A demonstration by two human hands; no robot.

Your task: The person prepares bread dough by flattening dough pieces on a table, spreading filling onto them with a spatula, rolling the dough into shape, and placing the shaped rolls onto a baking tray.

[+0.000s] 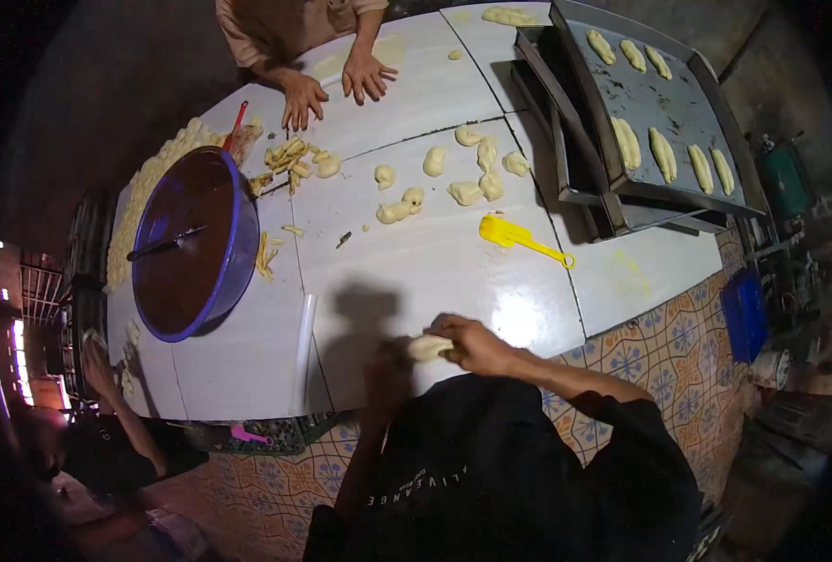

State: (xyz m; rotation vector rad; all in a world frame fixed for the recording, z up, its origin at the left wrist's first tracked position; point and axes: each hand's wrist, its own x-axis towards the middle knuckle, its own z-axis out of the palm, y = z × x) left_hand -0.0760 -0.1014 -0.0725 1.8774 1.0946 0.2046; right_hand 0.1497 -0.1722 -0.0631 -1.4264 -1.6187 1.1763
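At the near edge of the white table, a pale piece of dough (pixel 427 348) is held between my two hands. My right hand (pixel 472 345) has its fingers closed round the right end. My left hand (pixel 390 373), dark in shadow, grips the left end; its single fingers are hard to make out. Beyond them on the tabletop lie several filled or lumpy dough pieces (pixel 434 161). A yellow plastic scraper or scoop (pixel 519 239) rests to the right of these. Yellow-brown strips, like cut banana (pixel 289 161), are heaped farther left.
A large purple basin (pixel 234 272) of brown filling, with a spoon (pixel 168 244), stands left, beside many small dough pieces (pixel 125 234). Stacked metal trays (pixel 664 103) holding shaped dough are at right. Across the table, a co-worker's hands (pixel 364 75) press flat dough; another person's arm (pixel 121 403) shows left.
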